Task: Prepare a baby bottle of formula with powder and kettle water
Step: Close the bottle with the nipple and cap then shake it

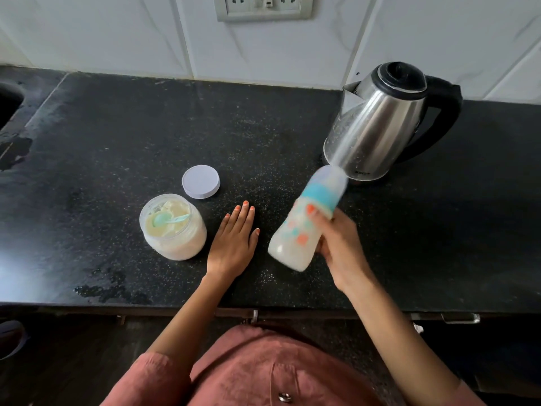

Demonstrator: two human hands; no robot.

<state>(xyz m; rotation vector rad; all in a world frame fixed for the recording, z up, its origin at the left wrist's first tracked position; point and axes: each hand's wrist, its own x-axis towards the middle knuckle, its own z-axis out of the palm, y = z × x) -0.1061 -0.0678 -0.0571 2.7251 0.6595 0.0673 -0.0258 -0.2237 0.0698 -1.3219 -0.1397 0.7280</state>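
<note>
no readable text, small mark low on kettle point(380, 124) too blurred

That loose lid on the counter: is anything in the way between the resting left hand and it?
Nothing visible. The left hand lies flat on the counter, and bare counter runs from its fingertips to the lid. The open powder jar sits off to the left.

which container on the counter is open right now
The powder jar beside the left hand: its lid lies apart. Kettle and bottle are both capped.
</note>
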